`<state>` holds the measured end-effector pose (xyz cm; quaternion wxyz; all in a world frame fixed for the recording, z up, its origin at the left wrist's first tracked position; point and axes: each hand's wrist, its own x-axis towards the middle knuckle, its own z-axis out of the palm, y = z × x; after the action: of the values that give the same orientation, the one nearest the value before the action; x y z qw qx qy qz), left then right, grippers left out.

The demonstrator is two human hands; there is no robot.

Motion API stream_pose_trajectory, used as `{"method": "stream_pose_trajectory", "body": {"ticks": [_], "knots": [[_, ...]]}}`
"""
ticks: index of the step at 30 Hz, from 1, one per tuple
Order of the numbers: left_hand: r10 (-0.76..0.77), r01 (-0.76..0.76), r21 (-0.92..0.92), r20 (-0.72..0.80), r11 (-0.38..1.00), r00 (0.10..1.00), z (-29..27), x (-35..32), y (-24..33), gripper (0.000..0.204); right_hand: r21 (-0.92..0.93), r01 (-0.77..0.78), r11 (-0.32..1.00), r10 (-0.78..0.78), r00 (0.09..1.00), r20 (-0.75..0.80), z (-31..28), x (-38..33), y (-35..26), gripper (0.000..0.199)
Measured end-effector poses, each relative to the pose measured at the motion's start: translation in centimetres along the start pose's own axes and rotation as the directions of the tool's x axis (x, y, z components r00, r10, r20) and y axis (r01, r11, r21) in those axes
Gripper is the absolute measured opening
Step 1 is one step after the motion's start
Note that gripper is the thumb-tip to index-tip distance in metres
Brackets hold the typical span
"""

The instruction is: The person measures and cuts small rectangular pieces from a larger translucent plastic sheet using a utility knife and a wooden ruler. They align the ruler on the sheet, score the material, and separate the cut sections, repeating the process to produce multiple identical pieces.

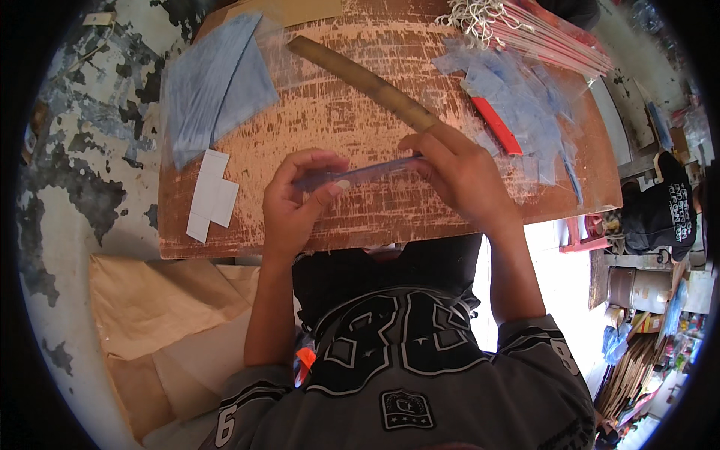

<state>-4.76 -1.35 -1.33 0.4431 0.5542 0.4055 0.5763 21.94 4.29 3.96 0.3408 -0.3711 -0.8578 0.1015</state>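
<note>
Both hands hold one clear bluish plastic sleeve (367, 172) edge-on above a worn brown wooden board (337, 112). My left hand (296, 199) pinches its left end between thumb and fingers. My right hand (457, 176) grips its right end. A long brown wooden stick (360, 75) lies diagonally on the board just beyond the hands. Right of it, close to my right hand, lies a red flat strip (496, 125).
A stack of clear blue plastic bags (214, 86) lies at the board's left, white card pieces (212, 195) below it. Loose plastic sleeves (525, 97) and a bundle of red-edged packets with white strings (525, 26) are at the right. Brown paper (165, 315) covers the floor lower left.
</note>
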Motion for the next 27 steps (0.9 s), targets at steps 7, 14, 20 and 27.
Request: {"method": "stream_pose_trajectory", "body": {"ticks": [7, 14, 20, 27], "knots": [[-0.017, 0.018, -0.036, 0.037, 0.999, 0.999, -0.1, -0.3, -1.0, 0.015, -0.071, 0.074, 0.995, -0.069, 0.995, 0.071, 0.0, -0.2, 0.4, 0.019], [0.04, -0.031, 0.164, -0.054, 0.986, 0.998, -0.4, -0.4, -1.4, 0.013, -0.197, 0.138, 0.971, -0.098, 0.975, 0.202, -1.5, 0.1, 0.1, 0.014], [-0.1, 0.044, 0.402, 0.12, 0.915, 0.988, -2.2, 3.9, 5.6, 0.016, 0.046, -0.008, 0.999, -0.004, 0.969, 0.246, -2.8, 0.4, -1.3, 0.006], [0.167, -0.125, 0.148, -0.32, 0.981, 0.933, -0.6, 5.7, 4.3, 0.041, 0.706, -0.537, 0.461, 0.439, 0.83, 0.345, 1.7, -2.8, -0.5, 0.026]]}}
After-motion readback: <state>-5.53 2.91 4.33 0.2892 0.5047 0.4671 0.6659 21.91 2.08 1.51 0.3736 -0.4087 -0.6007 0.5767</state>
